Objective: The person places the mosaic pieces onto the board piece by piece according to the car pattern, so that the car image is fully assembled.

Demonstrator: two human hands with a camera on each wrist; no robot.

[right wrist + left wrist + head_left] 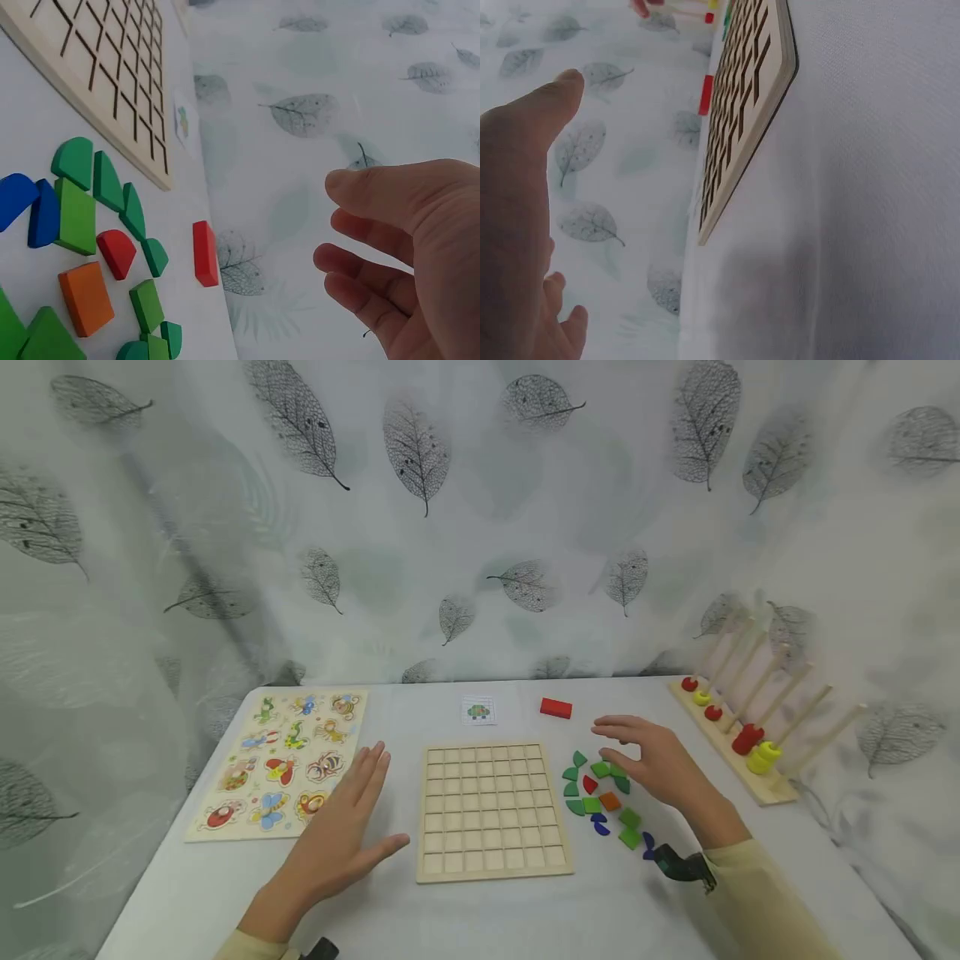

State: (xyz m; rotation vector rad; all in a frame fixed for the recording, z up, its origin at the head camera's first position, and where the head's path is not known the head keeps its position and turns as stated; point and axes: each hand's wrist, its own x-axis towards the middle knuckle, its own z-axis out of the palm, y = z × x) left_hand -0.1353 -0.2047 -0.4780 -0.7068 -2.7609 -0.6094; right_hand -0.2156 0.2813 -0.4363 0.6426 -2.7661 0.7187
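My left hand [330,847] hovers left of a wooden grid board [495,810], fingers extended and thumb apart, holding nothing. The right hand [663,768] is raised over the right side of the table, above loose wooden pieces. Its fingers are loosely bent with nothing between them in the right wrist view. Those pieces beside the board include an orange block [86,298], a red rounded piece [117,253], several green ones such as a light green square [631,818], and blue rounded pieces [602,828]. Beyond the board lie a picture card [478,711] and a red block [556,708].
An insect picture puzzle board [255,768] lies at the table's left. Along the right edge stands a wooden peg rack [776,789] with upright rods and red and yellow beads. A leaf-patterned curtain [480,527] hangs behind the white table [480,927].
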